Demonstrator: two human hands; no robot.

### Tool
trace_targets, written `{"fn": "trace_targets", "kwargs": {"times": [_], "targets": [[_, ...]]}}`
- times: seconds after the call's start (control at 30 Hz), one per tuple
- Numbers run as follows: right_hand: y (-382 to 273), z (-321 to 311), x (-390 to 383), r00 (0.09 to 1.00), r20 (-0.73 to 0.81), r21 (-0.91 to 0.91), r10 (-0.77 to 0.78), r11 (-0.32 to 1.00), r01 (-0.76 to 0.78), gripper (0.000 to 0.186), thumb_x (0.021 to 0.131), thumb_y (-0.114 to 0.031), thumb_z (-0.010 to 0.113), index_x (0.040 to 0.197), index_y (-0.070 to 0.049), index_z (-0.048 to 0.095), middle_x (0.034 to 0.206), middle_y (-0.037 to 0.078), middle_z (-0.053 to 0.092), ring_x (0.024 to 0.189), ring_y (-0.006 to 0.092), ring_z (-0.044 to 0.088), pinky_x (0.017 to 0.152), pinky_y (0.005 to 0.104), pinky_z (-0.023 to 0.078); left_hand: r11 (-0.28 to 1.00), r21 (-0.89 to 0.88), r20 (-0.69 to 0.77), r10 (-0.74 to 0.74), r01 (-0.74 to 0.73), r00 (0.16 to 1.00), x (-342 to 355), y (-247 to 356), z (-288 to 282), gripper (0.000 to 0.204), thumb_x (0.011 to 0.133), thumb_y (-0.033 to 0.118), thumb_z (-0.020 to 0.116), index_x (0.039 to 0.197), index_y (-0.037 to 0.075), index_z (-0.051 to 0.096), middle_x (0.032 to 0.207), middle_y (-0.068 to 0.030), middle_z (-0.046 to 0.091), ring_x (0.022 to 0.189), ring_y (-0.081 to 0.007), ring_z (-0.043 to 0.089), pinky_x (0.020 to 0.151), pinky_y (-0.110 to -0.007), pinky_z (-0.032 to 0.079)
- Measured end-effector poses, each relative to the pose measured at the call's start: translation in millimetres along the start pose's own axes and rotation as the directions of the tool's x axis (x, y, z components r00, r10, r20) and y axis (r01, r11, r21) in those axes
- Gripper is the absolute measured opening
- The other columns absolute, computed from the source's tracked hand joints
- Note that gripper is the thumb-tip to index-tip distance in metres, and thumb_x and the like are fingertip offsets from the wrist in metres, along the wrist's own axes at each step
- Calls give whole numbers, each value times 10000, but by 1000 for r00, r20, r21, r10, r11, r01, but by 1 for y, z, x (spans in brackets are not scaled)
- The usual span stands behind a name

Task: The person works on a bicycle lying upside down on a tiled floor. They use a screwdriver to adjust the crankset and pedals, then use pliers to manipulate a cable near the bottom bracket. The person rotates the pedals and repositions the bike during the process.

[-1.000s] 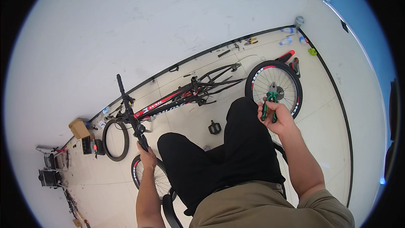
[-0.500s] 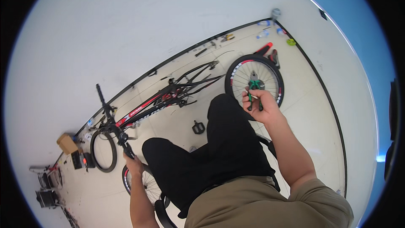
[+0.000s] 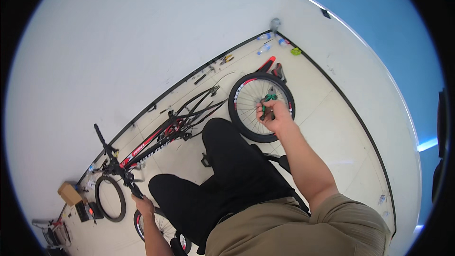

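The bare left forearm (image 3: 156, 235) enters from the lower edge and extends upward, slightly left; the bare left hand (image 3: 144, 205) is closed in a grip. The bare right forearm (image 3: 307, 159) angles forward and left. The bare right hand (image 3: 276, 116), fingers curled, is positioned higher, well apart from the left.

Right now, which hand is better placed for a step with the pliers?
Probably the right hand: it holds the green-handled pliers, while the left hand is occupied, gripping one end of the handlebar.
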State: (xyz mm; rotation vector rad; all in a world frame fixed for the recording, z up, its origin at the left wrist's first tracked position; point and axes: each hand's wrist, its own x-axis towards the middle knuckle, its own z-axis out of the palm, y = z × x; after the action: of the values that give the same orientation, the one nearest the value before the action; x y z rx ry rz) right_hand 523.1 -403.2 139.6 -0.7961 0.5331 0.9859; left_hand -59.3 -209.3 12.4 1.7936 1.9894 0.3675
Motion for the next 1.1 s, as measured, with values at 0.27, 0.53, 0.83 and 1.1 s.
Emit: {"fn": "trace_targets", "kwargs": {"times": [0.27,0.53,0.83,1.1], "targets": [[9,-11,11,994,-64,-13,84,996,-85,174,841,8,498,1007,58,477,943,169,562,723,227,557,598,349,474,990,-76,74,-116,121,991,2,-3,11,636,908,14,540,1471,10,245,1194,-332,592,1099,-471,595,937,-483,452],[24,-13,11,994,-61,-32,94,995,-96,163,819,-6,510,959,79,508,875,155,555,695,225,553,587,339,479,995,-56,73,-75,79,994,7,-28,8,640,907,55,541,1469,-11,242,1232,-349,569,1133,-485,575,964,-491,445],[29,-13,3,994,58,-236,-89,967,100,124,854,-6,509,975,14,523,878,126,584,721,205,548,601,322,475,999,42,39,22,-24,999,6,-16,-5,603,906,105,558,1428,28,267,992,-359,629,947,-522,617,831,-549,467],[83,29,1,974,227,-493,19,864,98,127,847,16,598,950,-9,529,825,103,588,671,186,562,579,316,487,995,-56,40,-84,86,996,-9,0,5,605,913,116,548,1432,8,255,976,-355,627,926,-516,621,831,-527,466]]}}
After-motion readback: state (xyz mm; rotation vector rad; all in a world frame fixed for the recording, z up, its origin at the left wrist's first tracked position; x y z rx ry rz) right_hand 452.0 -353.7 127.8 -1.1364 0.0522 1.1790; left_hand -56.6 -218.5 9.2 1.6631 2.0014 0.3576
